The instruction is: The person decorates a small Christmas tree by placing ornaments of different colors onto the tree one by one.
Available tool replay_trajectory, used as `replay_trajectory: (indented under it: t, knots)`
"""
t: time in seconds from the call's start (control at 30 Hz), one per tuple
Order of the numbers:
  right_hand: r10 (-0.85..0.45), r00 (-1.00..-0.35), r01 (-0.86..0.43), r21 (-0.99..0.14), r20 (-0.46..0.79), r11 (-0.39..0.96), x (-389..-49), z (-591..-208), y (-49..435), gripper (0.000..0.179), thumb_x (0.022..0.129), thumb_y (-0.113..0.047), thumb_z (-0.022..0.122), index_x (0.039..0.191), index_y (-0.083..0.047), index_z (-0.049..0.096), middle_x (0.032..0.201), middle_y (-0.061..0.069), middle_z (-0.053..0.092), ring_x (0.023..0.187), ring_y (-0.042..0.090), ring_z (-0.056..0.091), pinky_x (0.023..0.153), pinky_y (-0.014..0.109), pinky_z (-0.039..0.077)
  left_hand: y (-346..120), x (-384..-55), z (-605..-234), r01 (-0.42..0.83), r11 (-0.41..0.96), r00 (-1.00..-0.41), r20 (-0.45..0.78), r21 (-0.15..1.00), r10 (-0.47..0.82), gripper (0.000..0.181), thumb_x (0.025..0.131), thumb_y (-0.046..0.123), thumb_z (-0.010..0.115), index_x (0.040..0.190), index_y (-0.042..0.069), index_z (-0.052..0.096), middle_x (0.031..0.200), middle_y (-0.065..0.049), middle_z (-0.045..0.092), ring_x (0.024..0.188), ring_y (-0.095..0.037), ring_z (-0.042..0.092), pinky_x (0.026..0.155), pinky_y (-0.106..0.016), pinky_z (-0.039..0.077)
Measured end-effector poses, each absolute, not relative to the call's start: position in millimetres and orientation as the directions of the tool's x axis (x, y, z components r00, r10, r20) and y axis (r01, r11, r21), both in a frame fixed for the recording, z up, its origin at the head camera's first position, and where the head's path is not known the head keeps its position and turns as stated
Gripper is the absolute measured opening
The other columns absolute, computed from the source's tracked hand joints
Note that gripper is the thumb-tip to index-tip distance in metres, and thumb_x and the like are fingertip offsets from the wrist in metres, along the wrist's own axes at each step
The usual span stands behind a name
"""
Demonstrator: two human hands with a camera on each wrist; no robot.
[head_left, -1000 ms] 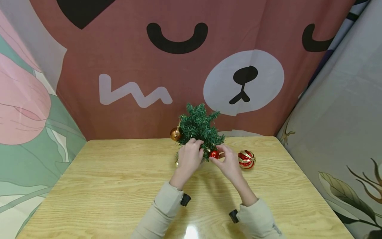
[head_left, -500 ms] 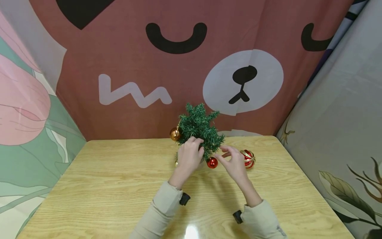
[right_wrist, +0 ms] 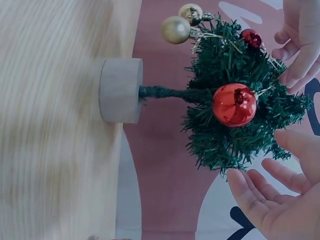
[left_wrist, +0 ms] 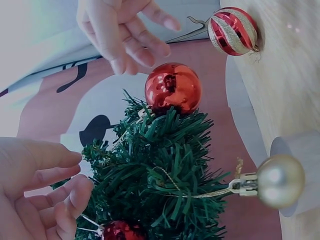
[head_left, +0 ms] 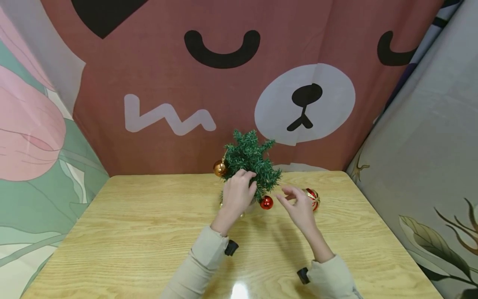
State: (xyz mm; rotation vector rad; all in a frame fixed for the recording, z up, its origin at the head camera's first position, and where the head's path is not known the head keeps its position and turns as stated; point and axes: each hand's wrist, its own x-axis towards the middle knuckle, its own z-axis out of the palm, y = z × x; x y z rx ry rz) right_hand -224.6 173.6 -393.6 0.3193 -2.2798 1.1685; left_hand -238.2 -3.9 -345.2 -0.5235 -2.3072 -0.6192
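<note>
A small green Christmas tree (head_left: pixel 251 155) stands at the back of the table on a pale round base (right_wrist: pixel 121 91). My left hand (head_left: pixel 237 192) is at its front branches, fingers loosely bent with a gap between thumb and fingers in the left wrist view. A shiny red ball ornament (head_left: pixel 267 202) hangs from a lower branch by its string. Just right of it, my right hand (head_left: pixel 301 207) is apart from the ball, fingers spread and holding nothing. A copper ball (head_left: pixel 220 168) hangs at the left; a dark red ball (right_wrist: pixel 251 38) and pale gold balls (right_wrist: pixel 175 30) hang elsewhere.
A red ball with gold glitter stripes (head_left: pixel 313 199) lies on the wooden table (head_left: pixel 149 232), partly behind my right hand. A printed curtain (head_left: pixel 168 83) rises right behind the table, with more fabric (head_left: pixel 418 166) at the sides.
My right hand has let go of the red ball ornament and drawn back to the right. The ball has dropped slightly and hangs freely. My left hand has hardly moved.
</note>
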Motion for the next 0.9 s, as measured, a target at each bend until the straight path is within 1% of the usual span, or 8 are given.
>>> replay_trajectory:
  t: [0.07, 0.23, 0.3, 0.4, 0.5, 0.6, 0.67, 0.9]
  knots:
    - [0.041, -0.820, -0.439, -0.674, 0.571, 0.594, -224.7, -396.0, 175.7, 0.022, 0.075, -0.010, 0.072, 0.092, 0.002, 0.065, 0.089, 0.014, 0.063, 0.070, 0.022, 0.060, 0.053, 0.024, 0.046, -3.9, -238.5, -344.5, 0.522, 0.804, -0.683, 0.704, 0.286, 0.193, 0.013, 0.077, 0.009, 0.069, 0.090, 0.006, 0.070, 0.082, -0.006, 0.063, 0.038, -0.006, 0.036, 0.033, -0.016, 0.025]
    - [0.048, -0.831, -0.422, -0.685, 0.554, 0.594, -224.3, -400.5, 180.6, 0.020, 0.076, -0.011, 0.071, 0.092, 0.001, 0.065, 0.087, 0.011, 0.063, 0.071, 0.021, 0.059, 0.059, 0.034, 0.049, -4.4, -239.4, -342.5, 0.525, 0.802, -0.677, 0.710, 0.283, 0.193, 0.013, 0.077, 0.010, 0.068, 0.090, 0.007, 0.070, 0.083, -0.007, 0.063, 0.037, -0.006, 0.033, 0.033, -0.016, 0.023]
    - [0.049, -0.823, -0.430, -0.679, 0.565, 0.595, -224.1, -401.2, 182.0, 0.019, 0.076, -0.010, 0.071, 0.091, 0.001, 0.065, 0.086, 0.011, 0.064, 0.071, 0.021, 0.059, 0.060, 0.039, 0.049, -4.6, -239.8, -341.6, 0.524, 0.804, -0.676, 0.711, 0.281, 0.192, 0.013, 0.078, 0.010, 0.068, 0.090, 0.007, 0.070, 0.083, -0.007, 0.063, 0.037, -0.006, 0.034, 0.033, -0.016, 0.023]
    - [0.049, -0.805, -0.451, -0.663, 0.592, 0.598, -224.4, -402.7, 184.7, 0.018, 0.075, -0.007, 0.071, 0.089, 0.003, 0.065, 0.085, 0.013, 0.064, 0.069, 0.022, 0.060, 0.059, 0.039, 0.051, -4.7, -239.9, -339.8, 0.523, 0.805, -0.676, 0.712, 0.281, 0.190, 0.013, 0.078, 0.010, 0.068, 0.091, 0.007, 0.070, 0.084, -0.007, 0.064, 0.036, -0.005, 0.034, 0.032, -0.016, 0.023]
    - [0.055, -0.805, -0.450, -0.669, 0.590, 0.592, -225.0, -405.5, 189.1, 0.017, 0.075, -0.006, 0.071, 0.089, 0.004, 0.065, 0.084, 0.014, 0.063, 0.069, 0.024, 0.060, 0.058, 0.033, 0.052, -4.8, -239.6, -337.8, 0.523, 0.804, -0.674, 0.715, 0.282, 0.188, 0.014, 0.079, 0.011, 0.067, 0.092, 0.007, 0.070, 0.085, -0.007, 0.064, 0.036, -0.005, 0.033, 0.032, -0.016, 0.023]
    - [0.067, -0.824, -0.422, -0.688, 0.563, 0.590, -225.2, -408.5, 195.0, 0.018, 0.076, -0.006, 0.071, 0.090, 0.004, 0.065, 0.084, 0.015, 0.063, 0.072, 0.025, 0.060, 0.057, 0.024, 0.050, -4.9, -239.2, -335.9, 0.527, 0.802, -0.667, 0.721, 0.282, 0.185, 0.014, 0.079, 0.011, 0.067, 0.092, 0.007, 0.070, 0.084, -0.006, 0.064, 0.036, -0.005, 0.032, 0.033, -0.017, 0.022]
    - [0.075, -0.831, -0.410, -0.699, 0.551, 0.586, -225.0, -410.4, 199.4, 0.018, 0.076, -0.005, 0.070, 0.090, 0.005, 0.065, 0.084, 0.017, 0.062, 0.074, 0.028, 0.060, 0.057, 0.020, 0.049, -5.1, -239.6, -335.2, 0.526, 0.804, -0.664, 0.725, 0.278, 0.184, 0.014, 0.080, 0.011, 0.066, 0.092, 0.007, 0.070, 0.083, -0.006, 0.063, 0.036, -0.005, 0.031, 0.033, -0.017, 0.022]
    - [0.085, -0.826, -0.378, -0.659, 0.558, 0.650, -224.5, -417.7, 215.2, 0.019, 0.074, -0.005, 0.072, 0.089, 0.005, 0.065, 0.081, 0.015, 0.062, 0.073, 0.028, 0.059, 0.054, 0.020, 0.047, -5.7, -240.8, -332.5, 0.534, 0.801, -0.653, 0.734, 0.271, 0.187, 0.014, 0.080, 0.011, 0.066, 0.092, 0.006, 0.070, 0.084, -0.007, 0.064, 0.036, -0.005, 0.033, 0.033, -0.016, 0.022]
